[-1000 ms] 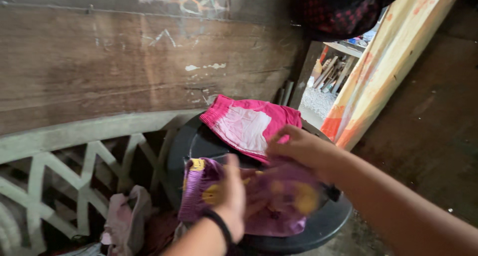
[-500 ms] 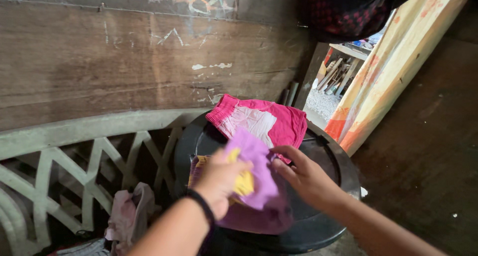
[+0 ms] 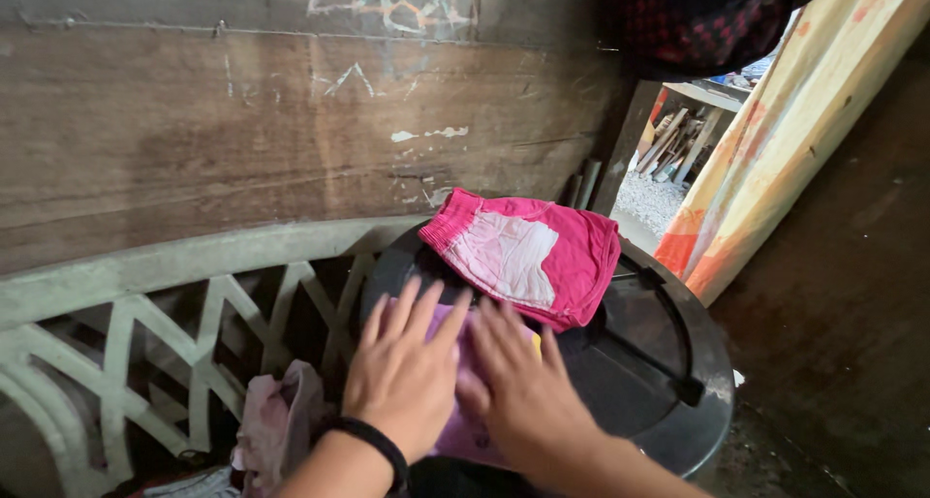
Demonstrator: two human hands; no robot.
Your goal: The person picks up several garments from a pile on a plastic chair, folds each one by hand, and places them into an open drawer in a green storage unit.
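Note:
A purple cloth (image 3: 463, 430) with a bit of yellow lies folded on the round black bin lid (image 3: 647, 353). My left hand (image 3: 402, 374), a black band on its wrist, rests flat on the cloth with fingers spread. My right hand (image 3: 523, 387) presses flat beside it, fingers spread too, covering most of the cloth. Just beyond my fingertips lie folded pink shorts (image 3: 528, 254) with a paler panel, on the far side of the lid.
A wooden plank wall (image 3: 242, 120) stands behind. A pale lattice railing (image 3: 145, 314) runs at the left, with a pinkish garment (image 3: 276, 425) heaped below it. An orange-stained board (image 3: 785, 130) leans at the right. Dark checked fabric (image 3: 697, 18) hangs above.
The purple cloth, lifted and folded over between both hands earlier, now lies flat on the lid under both palms. The view has shifted slightly left.

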